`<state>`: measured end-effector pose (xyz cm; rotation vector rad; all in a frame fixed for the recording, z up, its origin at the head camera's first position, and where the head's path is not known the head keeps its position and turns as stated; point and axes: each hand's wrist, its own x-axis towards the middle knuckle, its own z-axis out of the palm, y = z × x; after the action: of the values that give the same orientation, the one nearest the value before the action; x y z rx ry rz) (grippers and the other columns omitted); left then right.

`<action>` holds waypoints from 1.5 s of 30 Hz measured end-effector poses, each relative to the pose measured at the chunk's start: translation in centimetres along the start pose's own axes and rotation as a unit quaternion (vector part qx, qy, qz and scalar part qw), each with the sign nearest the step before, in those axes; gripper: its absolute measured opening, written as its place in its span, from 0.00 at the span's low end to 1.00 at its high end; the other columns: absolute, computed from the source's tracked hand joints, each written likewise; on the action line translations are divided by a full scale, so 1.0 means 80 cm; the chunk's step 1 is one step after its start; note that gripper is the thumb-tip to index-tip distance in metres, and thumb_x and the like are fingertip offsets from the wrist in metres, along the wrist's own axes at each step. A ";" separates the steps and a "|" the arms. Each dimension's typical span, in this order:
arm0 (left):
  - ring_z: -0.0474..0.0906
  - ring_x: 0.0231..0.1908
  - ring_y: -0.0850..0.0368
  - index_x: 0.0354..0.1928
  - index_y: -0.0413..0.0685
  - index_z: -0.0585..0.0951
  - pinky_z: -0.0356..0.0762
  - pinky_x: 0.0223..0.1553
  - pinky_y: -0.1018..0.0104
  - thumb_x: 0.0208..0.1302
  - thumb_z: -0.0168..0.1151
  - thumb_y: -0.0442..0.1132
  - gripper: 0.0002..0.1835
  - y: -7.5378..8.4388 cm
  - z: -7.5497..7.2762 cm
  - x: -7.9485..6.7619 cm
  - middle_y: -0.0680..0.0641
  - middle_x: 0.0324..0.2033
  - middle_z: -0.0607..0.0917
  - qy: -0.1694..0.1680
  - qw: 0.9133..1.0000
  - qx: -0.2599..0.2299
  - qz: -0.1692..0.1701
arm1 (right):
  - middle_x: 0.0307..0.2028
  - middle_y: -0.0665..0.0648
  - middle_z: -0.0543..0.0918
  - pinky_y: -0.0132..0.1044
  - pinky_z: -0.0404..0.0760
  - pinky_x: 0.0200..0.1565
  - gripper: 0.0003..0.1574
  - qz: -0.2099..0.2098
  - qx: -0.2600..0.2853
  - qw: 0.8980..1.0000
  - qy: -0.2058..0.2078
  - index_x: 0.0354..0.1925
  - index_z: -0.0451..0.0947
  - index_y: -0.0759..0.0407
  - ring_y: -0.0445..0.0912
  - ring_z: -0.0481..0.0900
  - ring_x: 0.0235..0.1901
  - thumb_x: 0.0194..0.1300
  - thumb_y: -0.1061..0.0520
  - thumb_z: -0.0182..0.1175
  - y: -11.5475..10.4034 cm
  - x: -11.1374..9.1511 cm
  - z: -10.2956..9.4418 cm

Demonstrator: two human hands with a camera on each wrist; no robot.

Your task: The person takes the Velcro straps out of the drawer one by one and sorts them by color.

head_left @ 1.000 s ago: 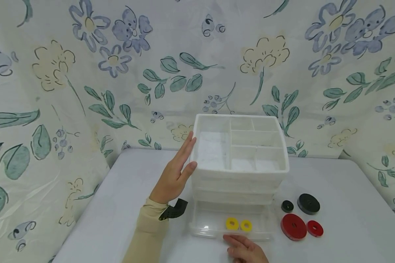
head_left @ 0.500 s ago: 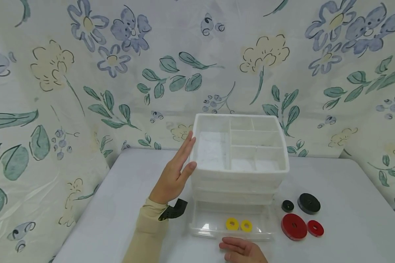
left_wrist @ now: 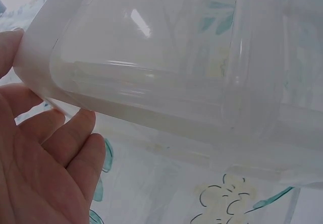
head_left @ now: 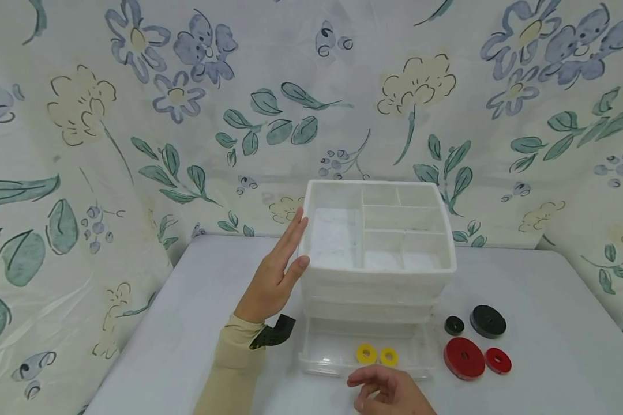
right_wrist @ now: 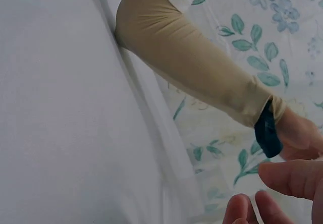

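Observation:
A white plastic drawer organizer (head_left: pixel 376 285) with a compartmented top stands on the table. Its bottom clear drawer (head_left: pixel 327 344) is pulled out at the front. Two yellow rings (head_left: pixel 360 353) lie side by side in that drawer. My left hand (head_left: pixel 270 282) rests against the organizer's left side, fingers extended; in the left wrist view its fingertips (left_wrist: pixel 86 119) meet the translucent wall. At the drawer's front edge is my right hand (head_left: pixel 394 392), fingers bent and nothing held. Whether it touches the drawer I cannot tell. In the right wrist view, its thumb and fingers are apart.
Right of the drawer lie a large red disc (head_left: pixel 463 358), a smaller red ring (head_left: pixel 498 361), a large black disc (head_left: pixel 488 321) and a small black one (head_left: pixel 454 325). Flower-printed cloth (head_left: pixel 342 127) hangs behind the white table (head_left: pixel 550 323).
My right hand first slipped slightly left and back, then rose over the drawer's front edge, its fingers more bent. The left hand, the organizer and the drawer stay in place.

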<state>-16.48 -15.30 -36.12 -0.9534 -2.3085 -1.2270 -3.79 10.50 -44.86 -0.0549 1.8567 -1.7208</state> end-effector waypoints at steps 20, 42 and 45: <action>0.47 0.77 0.51 0.80 0.47 0.51 0.49 0.75 0.58 0.81 0.45 0.48 0.33 0.000 0.002 -0.002 0.49 0.80 0.47 0.002 1.000 -0.002 0.002 | 0.50 0.59 0.84 0.34 0.81 0.46 0.24 -0.072 -0.092 0.992 0.047 0.54 0.82 0.60 0.51 0.79 0.42 0.64 0.50 0.71 -0.036 -0.004 -0.027; 0.47 0.77 0.50 0.80 0.47 0.52 0.49 0.75 0.58 0.81 0.44 0.50 0.33 -0.001 0.002 -0.001 0.48 0.80 0.47 0.004 1.000 0.001 0.007 | 0.41 0.52 0.85 0.31 0.82 0.41 0.22 -0.110 -0.206 0.966 0.112 0.51 0.83 0.58 0.48 0.79 0.38 0.60 0.53 0.73 -0.057 0.001 -0.059; 0.47 0.77 0.50 0.80 0.47 0.51 0.48 0.75 0.60 0.81 0.44 0.50 0.33 0.000 0.000 0.000 0.47 0.80 0.47 0.005 1.000 0.004 0.010 | 0.41 0.52 0.85 0.32 0.82 0.38 0.21 -0.117 -0.209 0.964 0.118 0.50 0.83 0.59 0.48 0.79 0.37 0.60 0.54 0.73 -0.057 0.002 -0.064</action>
<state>-16.47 -15.27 -36.11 -0.9640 -2.2894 -1.2102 -7.82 14.30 -40.82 -0.2567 2.4534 -1.5028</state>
